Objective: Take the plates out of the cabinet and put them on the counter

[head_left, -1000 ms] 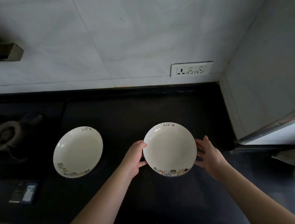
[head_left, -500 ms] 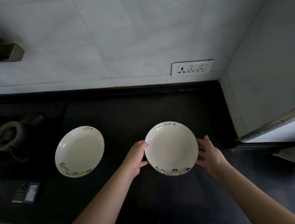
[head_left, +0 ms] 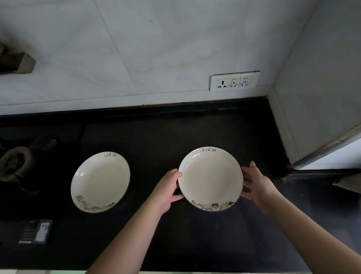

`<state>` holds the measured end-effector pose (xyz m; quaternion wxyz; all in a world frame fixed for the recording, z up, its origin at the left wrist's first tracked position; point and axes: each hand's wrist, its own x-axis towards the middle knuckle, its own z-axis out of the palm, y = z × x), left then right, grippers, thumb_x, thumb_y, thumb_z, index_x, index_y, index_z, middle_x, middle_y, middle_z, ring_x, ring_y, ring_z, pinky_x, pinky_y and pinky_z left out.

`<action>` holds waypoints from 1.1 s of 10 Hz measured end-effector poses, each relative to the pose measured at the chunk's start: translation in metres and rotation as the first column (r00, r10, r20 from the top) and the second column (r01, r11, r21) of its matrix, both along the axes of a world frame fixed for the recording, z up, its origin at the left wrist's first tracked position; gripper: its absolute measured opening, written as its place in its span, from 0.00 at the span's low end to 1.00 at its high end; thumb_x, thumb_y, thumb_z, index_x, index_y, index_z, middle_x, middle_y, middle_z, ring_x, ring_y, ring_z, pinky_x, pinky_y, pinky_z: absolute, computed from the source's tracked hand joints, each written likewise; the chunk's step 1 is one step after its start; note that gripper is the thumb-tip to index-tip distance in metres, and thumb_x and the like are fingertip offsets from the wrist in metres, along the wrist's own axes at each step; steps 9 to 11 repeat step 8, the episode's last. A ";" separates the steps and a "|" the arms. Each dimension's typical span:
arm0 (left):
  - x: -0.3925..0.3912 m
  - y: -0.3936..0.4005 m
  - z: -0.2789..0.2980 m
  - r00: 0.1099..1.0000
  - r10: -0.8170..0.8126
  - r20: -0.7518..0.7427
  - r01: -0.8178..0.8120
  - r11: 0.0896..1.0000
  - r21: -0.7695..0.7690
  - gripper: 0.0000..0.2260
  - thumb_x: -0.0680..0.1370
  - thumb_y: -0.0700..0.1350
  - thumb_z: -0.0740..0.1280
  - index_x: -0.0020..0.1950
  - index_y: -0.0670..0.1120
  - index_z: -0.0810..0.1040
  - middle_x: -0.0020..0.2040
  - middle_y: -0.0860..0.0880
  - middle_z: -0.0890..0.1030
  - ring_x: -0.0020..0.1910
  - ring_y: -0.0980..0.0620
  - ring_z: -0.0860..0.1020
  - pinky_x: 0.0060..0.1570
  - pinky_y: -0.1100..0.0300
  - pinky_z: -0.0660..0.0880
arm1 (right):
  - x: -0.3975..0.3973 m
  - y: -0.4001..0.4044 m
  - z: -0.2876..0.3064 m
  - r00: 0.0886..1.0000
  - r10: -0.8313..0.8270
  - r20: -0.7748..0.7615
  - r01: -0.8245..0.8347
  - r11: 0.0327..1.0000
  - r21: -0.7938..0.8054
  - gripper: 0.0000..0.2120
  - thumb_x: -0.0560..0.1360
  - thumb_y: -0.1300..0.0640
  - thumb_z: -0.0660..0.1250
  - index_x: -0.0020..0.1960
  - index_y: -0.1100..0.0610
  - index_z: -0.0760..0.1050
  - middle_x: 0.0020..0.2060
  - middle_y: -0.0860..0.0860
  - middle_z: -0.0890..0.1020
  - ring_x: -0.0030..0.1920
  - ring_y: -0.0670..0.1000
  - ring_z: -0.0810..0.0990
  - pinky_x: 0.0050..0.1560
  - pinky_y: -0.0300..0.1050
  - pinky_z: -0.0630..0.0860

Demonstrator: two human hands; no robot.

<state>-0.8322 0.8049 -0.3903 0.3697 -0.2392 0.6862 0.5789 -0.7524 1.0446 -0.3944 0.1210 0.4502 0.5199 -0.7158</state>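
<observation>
Two white plates with the word "life" and a row of small cats on the rim are over the black counter (head_left: pixel 175 133). The left plate (head_left: pixel 100 182) lies flat on the counter with no hand on it. The right plate (head_left: pixel 210 178) is held at both sides: my left hand (head_left: pixel 167 190) grips its left rim with the thumb on top, and my right hand (head_left: pixel 257 183) cups its right rim. Whether this plate touches the counter cannot be told. The cabinet is out of view.
A gas burner (head_left: pixel 12 164) sits at the far left of the counter. A small dark box (head_left: pixel 37 231) lies near the front left edge. A white socket strip (head_left: pixel 234 81) is on the tiled back wall. A wall and a metal-edged ledge (head_left: pixel 335 144) close the right side.
Both hands and the right plate have stayed almost still; the whole view has shifted only very slightly.
</observation>
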 end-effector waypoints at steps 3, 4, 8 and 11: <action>0.007 -0.007 0.008 0.999 0.047 0.024 -0.050 0.989 0.141 0.18 0.82 0.47 0.62 0.71 0.48 0.71 0.67 0.50 0.76 0.62 0.51 0.76 0.52 0.48 0.79 | 0.009 0.004 -0.010 0.994 -0.003 -0.107 -0.006 0.996 -0.087 0.31 0.81 0.37 0.50 0.75 0.56 0.63 0.71 0.52 0.71 0.66 0.53 0.71 0.66 0.56 0.70; 0.007 -0.007 0.009 0.998 0.059 0.025 -0.063 0.984 0.167 0.17 0.82 0.46 0.61 0.70 0.48 0.72 0.58 0.53 0.78 0.58 0.53 0.77 0.52 0.49 0.79 | 0.007 0.006 -0.016 0.992 -0.018 -0.126 0.006 0.995 -0.095 0.32 0.80 0.36 0.51 0.76 0.56 0.62 0.72 0.51 0.70 0.68 0.53 0.71 0.68 0.57 0.68; 0.006 -0.049 0.007 0.940 -0.267 -0.214 0.198 0.934 -0.297 0.20 0.83 0.49 0.58 0.75 0.52 0.66 0.69 0.48 0.74 0.63 0.50 0.75 0.59 0.52 0.76 | 0.020 -0.001 -0.013 0.994 0.076 -0.080 -0.042 0.931 0.363 0.17 0.81 0.43 0.56 0.63 0.50 0.75 0.60 0.49 0.80 0.60 0.49 0.76 0.67 0.52 0.69; 0.006 -0.049 0.007 0.940 -0.267 -0.214 0.198 0.934 -0.297 0.20 0.83 0.49 0.58 0.75 0.52 0.66 0.69 0.48 0.74 0.63 0.50 0.75 0.59 0.52 0.76 | 0.020 -0.001 -0.013 0.994 0.076 -0.080 -0.042 0.931 0.363 0.17 0.81 0.43 0.56 0.63 0.50 0.75 0.60 0.49 0.80 0.60 0.49 0.76 0.67 0.52 0.69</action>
